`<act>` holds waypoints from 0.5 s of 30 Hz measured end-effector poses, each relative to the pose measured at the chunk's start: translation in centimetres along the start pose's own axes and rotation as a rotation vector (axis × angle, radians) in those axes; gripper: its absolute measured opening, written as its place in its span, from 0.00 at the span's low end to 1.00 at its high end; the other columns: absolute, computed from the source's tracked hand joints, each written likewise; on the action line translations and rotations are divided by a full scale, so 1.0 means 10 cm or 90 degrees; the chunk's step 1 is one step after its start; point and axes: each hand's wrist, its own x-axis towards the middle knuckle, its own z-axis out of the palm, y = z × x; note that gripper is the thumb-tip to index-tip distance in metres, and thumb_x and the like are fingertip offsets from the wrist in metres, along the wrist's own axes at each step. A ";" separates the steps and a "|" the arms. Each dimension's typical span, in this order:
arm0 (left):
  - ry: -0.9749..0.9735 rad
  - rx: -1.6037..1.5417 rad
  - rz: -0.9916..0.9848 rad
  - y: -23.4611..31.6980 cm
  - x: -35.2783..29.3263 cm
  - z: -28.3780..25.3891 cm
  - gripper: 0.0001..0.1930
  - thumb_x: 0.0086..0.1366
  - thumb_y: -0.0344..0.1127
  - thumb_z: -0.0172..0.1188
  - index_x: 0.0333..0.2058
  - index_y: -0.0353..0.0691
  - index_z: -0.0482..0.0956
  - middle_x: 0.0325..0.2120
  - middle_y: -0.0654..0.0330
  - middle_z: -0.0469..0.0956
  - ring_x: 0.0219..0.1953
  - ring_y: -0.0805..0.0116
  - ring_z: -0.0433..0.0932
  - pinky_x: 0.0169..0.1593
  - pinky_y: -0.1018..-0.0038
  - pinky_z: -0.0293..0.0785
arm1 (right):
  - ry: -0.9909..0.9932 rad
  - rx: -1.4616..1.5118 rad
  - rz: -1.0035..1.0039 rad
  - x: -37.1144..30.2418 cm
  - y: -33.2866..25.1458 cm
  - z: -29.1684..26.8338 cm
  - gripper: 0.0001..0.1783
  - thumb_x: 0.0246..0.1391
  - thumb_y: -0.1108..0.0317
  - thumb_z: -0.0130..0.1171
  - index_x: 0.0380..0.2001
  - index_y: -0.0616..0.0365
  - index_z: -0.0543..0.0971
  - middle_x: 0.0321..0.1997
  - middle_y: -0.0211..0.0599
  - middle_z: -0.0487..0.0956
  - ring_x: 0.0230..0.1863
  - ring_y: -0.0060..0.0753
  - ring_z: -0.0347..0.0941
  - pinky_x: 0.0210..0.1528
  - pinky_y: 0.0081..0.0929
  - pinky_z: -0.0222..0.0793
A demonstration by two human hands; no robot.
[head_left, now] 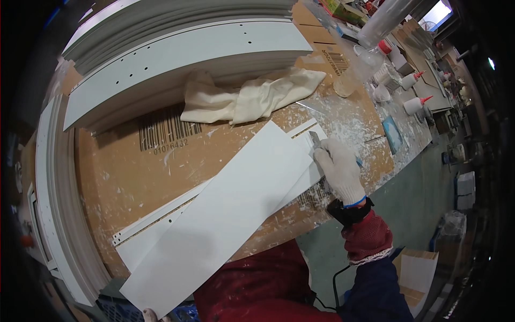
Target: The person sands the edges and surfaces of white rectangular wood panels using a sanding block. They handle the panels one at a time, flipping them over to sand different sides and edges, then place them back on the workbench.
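Note:
A long white board (225,198) lies at a slant, its lower left end reaching out past the table edge. At that end, fingertips of my left hand (150,315) grip the board; the rest of the hand is cut off by the picture's edge. Beneath it, crossing at an angle, is a second white board (134,252) with small holes and a groove showing raw brown core. My right hand (339,169), in a white knit glove, is closed round a knife-like tool (314,139) with a grey metal blade, next to the boards' upper right ends.
Brown cardboard (214,147), flecked with white scraps, covers the table. A cream cloth (252,99) lies before a stack of white drilled boards (182,51); another board stack (59,204) stands left. White bottles with red tips (416,104) and a clear bottle (373,56) are at right.

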 end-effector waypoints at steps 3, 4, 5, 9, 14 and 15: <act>-0.079 -0.034 -0.011 0.01 -0.02 -0.04 0.17 0.64 0.41 0.60 0.47 0.39 0.73 0.25 0.60 0.78 0.21 0.71 0.72 0.24 0.78 0.70 | -0.018 0.114 0.062 -0.04 0.00 0.06 0.13 0.56 0.62 0.53 0.33 0.62 0.77 0.27 0.46 0.76 0.31 0.45 0.74 0.36 0.37 0.68; -0.022 -0.050 0.019 0.00 -0.02 -0.01 0.15 0.63 0.38 0.59 0.46 0.39 0.72 0.24 0.61 0.77 0.21 0.70 0.72 0.24 0.77 0.71 | -0.028 0.153 0.088 -0.04 0.00 0.07 0.13 0.56 0.62 0.53 0.33 0.63 0.76 0.26 0.45 0.76 0.29 0.41 0.74 0.35 0.36 0.68; 0.034 -0.065 0.048 -0.01 0.00 0.03 0.13 0.63 0.36 0.58 0.44 0.38 0.72 0.23 0.61 0.76 0.22 0.70 0.72 0.25 0.77 0.71 | -0.032 0.192 0.108 -0.04 -0.02 0.08 0.13 0.57 0.63 0.53 0.33 0.63 0.76 0.25 0.43 0.76 0.28 0.36 0.73 0.32 0.34 0.68; 0.001 0.079 0.236 -0.31 0.05 -0.75 0.05 0.62 0.28 0.54 0.35 0.35 0.72 0.21 0.62 0.72 0.22 0.68 0.71 0.27 0.74 0.72 | -0.067 0.430 0.152 0.03 -0.41 0.21 0.11 0.61 0.64 0.50 0.37 0.63 0.74 0.26 0.34 0.77 0.25 0.21 0.72 0.26 0.23 0.68; -0.016 0.782 0.641 -0.26 0.64 -0.79 0.16 0.60 0.29 0.58 0.15 0.41 0.66 0.09 0.67 0.60 0.10 0.79 0.63 0.19 0.77 0.65 | 0.025 0.545 0.250 -0.04 -0.47 0.07 0.11 0.63 0.65 0.48 0.42 0.61 0.71 0.28 0.32 0.77 0.25 0.18 0.72 0.26 0.19 0.71; -0.016 0.557 0.463 -0.22 0.57 -0.64 0.14 0.61 0.29 0.58 0.17 0.41 0.67 0.11 0.67 0.62 0.11 0.78 0.64 0.20 0.78 0.64 | 0.040 0.549 0.260 -0.07 -0.47 0.07 0.11 0.63 0.65 0.48 0.42 0.61 0.71 0.28 0.32 0.77 0.25 0.18 0.73 0.26 0.19 0.72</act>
